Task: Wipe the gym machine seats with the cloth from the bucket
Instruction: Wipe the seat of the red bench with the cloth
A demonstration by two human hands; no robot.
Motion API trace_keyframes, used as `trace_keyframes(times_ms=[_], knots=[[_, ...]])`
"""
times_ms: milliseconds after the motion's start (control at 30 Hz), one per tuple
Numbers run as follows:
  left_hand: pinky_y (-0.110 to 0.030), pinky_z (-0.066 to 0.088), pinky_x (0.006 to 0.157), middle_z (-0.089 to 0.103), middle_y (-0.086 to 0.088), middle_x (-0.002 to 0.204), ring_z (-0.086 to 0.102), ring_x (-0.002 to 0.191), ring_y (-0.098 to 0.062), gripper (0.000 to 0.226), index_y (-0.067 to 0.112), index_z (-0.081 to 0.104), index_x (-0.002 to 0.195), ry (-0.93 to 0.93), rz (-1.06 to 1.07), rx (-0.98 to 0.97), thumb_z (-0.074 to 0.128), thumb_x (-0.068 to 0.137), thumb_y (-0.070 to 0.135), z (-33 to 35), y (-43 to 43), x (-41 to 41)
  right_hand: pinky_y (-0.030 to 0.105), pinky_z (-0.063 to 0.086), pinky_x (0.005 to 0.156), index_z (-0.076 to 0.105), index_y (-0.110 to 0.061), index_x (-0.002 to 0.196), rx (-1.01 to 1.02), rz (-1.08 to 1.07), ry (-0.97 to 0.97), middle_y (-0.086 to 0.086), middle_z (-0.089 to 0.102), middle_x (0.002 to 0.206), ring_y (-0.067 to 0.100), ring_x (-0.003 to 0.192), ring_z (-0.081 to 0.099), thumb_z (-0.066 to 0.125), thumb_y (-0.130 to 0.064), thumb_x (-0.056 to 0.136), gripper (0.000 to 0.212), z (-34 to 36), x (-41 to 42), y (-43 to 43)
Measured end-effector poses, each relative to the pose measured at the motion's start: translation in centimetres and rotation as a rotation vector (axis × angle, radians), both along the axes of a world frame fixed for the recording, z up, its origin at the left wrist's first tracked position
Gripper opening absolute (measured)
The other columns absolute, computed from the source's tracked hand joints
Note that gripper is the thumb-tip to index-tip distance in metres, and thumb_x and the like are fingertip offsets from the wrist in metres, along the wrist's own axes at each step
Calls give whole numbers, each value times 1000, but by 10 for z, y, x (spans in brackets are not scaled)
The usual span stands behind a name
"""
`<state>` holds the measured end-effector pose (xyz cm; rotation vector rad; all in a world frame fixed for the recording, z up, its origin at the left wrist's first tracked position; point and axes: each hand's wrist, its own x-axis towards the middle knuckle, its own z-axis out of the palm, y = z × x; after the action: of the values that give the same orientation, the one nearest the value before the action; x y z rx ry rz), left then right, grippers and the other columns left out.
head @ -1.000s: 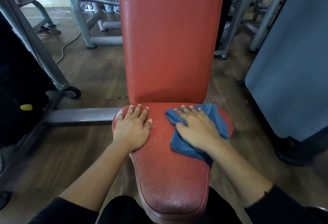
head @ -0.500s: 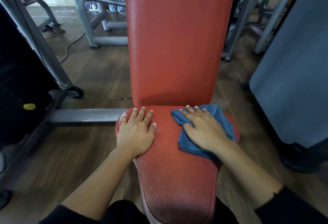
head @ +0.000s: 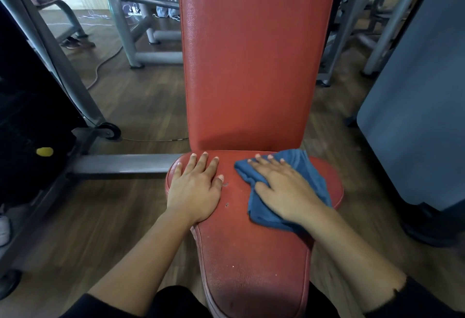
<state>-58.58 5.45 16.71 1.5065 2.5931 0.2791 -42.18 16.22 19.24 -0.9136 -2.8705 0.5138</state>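
Single head view, looking forward-down, close over red seat [head: 251,242], backrest ahead

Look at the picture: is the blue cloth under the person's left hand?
No, the blue cloth lies under the right hand; the left hand rests flat on the bare red seat.

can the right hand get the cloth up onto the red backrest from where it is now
Probably yes. The right hand lies flat on the blue cloth at the back of the seat, right below the backrest. Nothing stands between them, and the left hand rests off to the side.
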Motion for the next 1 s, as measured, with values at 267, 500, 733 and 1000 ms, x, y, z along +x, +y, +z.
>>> trace_keyframes(times_ms=[267,500,733,1000], knots=[[-40,-1,118,8,4,159,-2,146,-16,53,31,16,150,-15,4,-3,23,99,44,0,1,1,33,1,116,27,-26,149,26,-198,-34,-3,20,157,17,145,12,34,-35,99,51,-1,21,22],[-39,0,117,9,3,159,0,146,-16,53,30,16,150,-3,0,0,24,99,44,1,1,1,31,0,117,21,-29,150,-12,-50,5,-8,14,158,15,146,6,32,-43,100,53,2,-1,-9],[-40,0,118,9,4,159,0,146,-16,53,31,17,150,-6,5,5,24,99,44,1,1,1,33,-1,117,31,-33,146,-38,-207,42,-9,21,156,12,145,10,40,-31,98,48,3,45,15],[-40,1,118,11,3,159,1,146,-17,53,30,19,150,-10,9,8,25,99,43,1,1,1,37,1,117,24,-29,149,-34,-113,-15,-4,16,158,18,146,8,44,-56,91,68,1,5,7]])
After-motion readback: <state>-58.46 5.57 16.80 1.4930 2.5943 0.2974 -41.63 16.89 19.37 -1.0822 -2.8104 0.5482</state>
